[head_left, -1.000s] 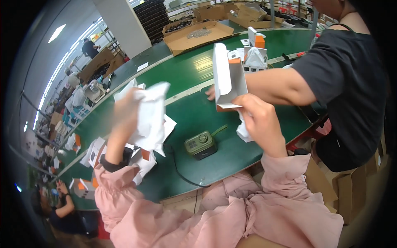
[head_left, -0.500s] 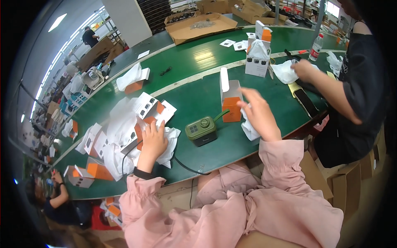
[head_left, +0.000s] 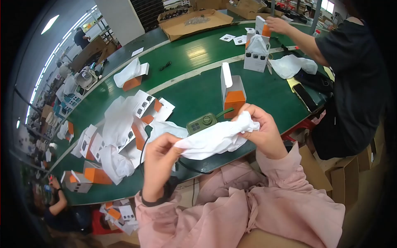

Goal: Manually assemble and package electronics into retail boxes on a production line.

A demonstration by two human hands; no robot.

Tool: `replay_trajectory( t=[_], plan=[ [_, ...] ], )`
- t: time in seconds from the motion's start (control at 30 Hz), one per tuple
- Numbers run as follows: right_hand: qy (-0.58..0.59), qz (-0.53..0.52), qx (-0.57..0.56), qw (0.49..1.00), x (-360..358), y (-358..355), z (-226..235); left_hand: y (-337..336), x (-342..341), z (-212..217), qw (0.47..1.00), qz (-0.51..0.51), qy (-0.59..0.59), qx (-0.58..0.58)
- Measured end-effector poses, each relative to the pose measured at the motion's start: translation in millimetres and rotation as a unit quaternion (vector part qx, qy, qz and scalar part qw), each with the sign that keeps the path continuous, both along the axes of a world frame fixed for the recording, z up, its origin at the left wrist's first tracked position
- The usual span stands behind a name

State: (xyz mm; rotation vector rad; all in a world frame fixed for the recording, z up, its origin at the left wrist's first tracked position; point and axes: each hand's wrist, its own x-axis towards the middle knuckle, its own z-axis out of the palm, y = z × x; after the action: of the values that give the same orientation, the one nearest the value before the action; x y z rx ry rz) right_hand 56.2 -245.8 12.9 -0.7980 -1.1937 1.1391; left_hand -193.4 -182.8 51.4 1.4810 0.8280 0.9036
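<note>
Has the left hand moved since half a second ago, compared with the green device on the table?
Yes. The left hand came off the table, toward the person, and now holds the white bag below the green device.

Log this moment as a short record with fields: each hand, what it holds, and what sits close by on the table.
left hand: pinches one end of a white soft bag
right hand: grips the other end of the bag, bunched
just beyond the bag: dark green device with a cable, on the green table
behind the device: open orange and white box, flap up
left of the hands: pile of white bags and flat boxes
far right: another person's hand at an upright box
</note>
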Motion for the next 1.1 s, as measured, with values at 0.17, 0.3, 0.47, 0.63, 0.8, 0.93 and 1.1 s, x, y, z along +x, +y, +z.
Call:
replay_trajectory(
  t=[0.17, 0.3, 0.47, 0.63, 0.8, 0.93, 1.1],
  plan=[
    [-0.410, -0.284, 0.177, 0.849, -20.1, -5.4, 24.2, -0.7, -25.3, 22.5, 0.989, -0.004, 0.143, 0.040],
    [-0.449, -0.176, 0.421, 0.768, -49.6, -17.7, 34.6, -4.3, -14.0, 40.0, 0.972, -0.081, 0.217, 0.031],
    [-0.609, -0.053, 0.220, 0.760, -70.4, -19.9, 21.5, -1.4, -34.0, 53.5, 0.957, -0.158, 0.234, -0.065],
    [-0.571, 0.008, 0.221, 0.790, -49.3, -21.9, 27.4, -13.8, -23.3, 28.3, 0.880, -0.054, 0.238, 0.407],
    [-0.523, 0.123, 0.244, 0.808, -36.3, -23.1, 24.5, -17.1, -35.0, 15.7, 0.797, -0.228, 0.386, 0.404],
    [-0.503, 0.135, 0.171, 0.837, -20.9, -13.8, 21.4, -8.5, -66.6, 9.7, 0.822, -0.279, 0.377, 0.324],
    [-0.571, -0.193, 0.218, 0.768, -42.4, 56.0, -11.6, 5.5, -47.3, -10.3, 0.829, -0.342, 0.340, 0.282]
  ],
)
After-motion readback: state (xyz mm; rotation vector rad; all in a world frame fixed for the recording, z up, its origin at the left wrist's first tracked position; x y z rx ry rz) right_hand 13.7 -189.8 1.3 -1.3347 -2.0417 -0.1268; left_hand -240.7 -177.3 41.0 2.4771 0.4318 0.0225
